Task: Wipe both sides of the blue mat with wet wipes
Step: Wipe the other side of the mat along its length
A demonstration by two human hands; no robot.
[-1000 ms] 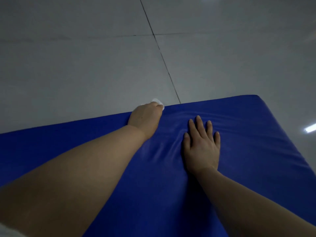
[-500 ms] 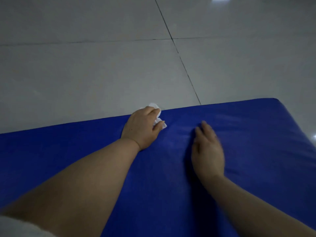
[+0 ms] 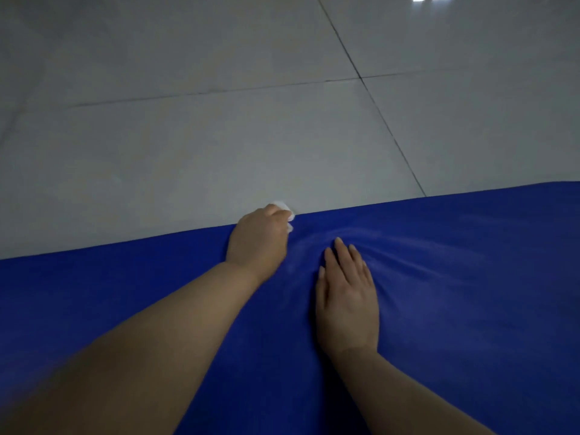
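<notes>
— Since the padded blue vinyl-covered mat (image 3: 439, 309) fills the near ground, lying flat on the floor, how would it handle?

— Soft, I'd judge: its cover puckers in folds around the right hand (image 3: 346, 296), which lies flat with fingers straight, pressing it down. Bulky rather than stiff; for turning, take it by the far edge.

— And the left hand (image 3: 259, 241)?

— Further out, at that edge, fingers curled round a crumpled white wet wipe (image 3: 287, 210). Beyond lies the pale grey tiled floor (image 3: 219, 136).
</notes>
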